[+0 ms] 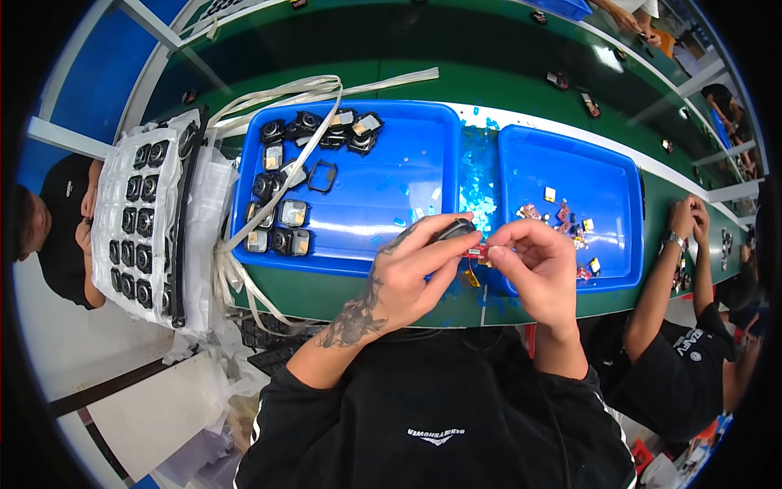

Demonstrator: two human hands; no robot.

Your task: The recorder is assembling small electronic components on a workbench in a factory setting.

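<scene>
My left hand (411,277) is closed around a small black rounded casing (453,231), partly covered by the fingers. Against the casing's right side sits a small red circuit board (476,252), pinched by the thumb and fingertips of my right hand (533,265). A small yellow piece (472,279) hangs just below the board. Both hands meet over the front edge of the table, between two blue trays. In the left tray (383,254) lie several black watch-like casings (292,213) and an empty black frame (322,177). Small red boards and yellow-and-white parts (580,232) lie in the right tray (623,273).
Blue film scraps (478,191) litter the strip between the trays. White straps (301,90) drape across the left tray. A stack of padded sheets (134,220) holding black casings stands at left. Beyond is a green conveyor belt (456,49) carrying small parts. Other people work on both sides.
</scene>
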